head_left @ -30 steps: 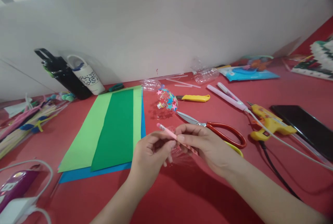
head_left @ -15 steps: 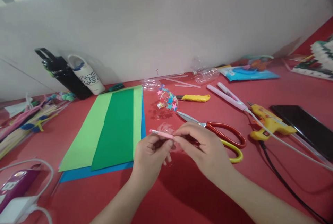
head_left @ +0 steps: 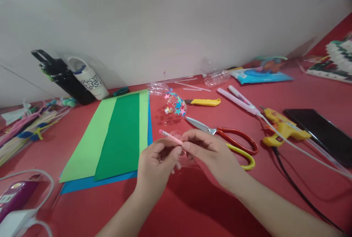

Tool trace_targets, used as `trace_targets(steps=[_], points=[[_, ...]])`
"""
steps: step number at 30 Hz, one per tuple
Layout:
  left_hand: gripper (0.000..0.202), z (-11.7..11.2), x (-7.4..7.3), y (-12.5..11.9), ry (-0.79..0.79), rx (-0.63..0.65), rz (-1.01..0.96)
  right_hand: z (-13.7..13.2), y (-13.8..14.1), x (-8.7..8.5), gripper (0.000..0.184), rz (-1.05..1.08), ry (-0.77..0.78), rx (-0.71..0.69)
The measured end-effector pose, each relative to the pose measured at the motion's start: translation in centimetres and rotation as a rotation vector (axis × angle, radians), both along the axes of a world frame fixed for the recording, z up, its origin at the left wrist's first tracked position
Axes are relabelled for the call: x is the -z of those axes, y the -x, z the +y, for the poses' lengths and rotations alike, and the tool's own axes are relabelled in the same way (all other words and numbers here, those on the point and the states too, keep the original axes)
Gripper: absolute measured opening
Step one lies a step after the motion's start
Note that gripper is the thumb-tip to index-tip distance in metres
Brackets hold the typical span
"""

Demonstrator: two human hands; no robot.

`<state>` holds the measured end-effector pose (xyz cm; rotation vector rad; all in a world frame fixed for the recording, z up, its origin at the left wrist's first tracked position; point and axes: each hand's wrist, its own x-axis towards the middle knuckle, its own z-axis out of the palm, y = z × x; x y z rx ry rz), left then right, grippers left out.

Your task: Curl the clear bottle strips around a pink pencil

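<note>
we see the pink pencil (head_left: 171,136) above the desk (head_left: 198,207), its eraser end up to the left. our right hand (head_left: 216,156) has its fingers pinched on it; our left hand (head_left: 154,161) has its fingers curled narrow beside it, but we cannot tell what they grip. we judge this piece unfinished, while the clear ball (head_left: 180,107) stands apart, coloured stars already on. the pencil's far end is hidden by our right hand, which also covers part of the scissors (head_left: 211,131); the clear plastic (head_left: 187,162) beneath is hard to make out.
</note>
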<state>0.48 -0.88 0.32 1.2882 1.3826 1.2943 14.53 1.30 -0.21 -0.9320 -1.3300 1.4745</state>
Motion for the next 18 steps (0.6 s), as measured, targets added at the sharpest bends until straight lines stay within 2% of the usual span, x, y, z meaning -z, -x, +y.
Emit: trace_targets(steps=[5, 10, 18], points=[[0.005, -0.09, -0.45, -0.07, -0.038, -0.042, 0.07, 0.46, -0.1, 0.85, 0.005, 0.169, 0.067, -0.043], [0.006, 0.14, -0.25, 0.35, -0.077, 0.046, 0.109, 0.51, -0.18, 0.53, 0.005, 0.196, 0.088, -0.058], [0.009, 0.11, 0.06, 0.63, -0.164, 0.046, 0.234, 0.67, -0.12, 0.46, 0.006, 0.188, 0.115, -0.042]])
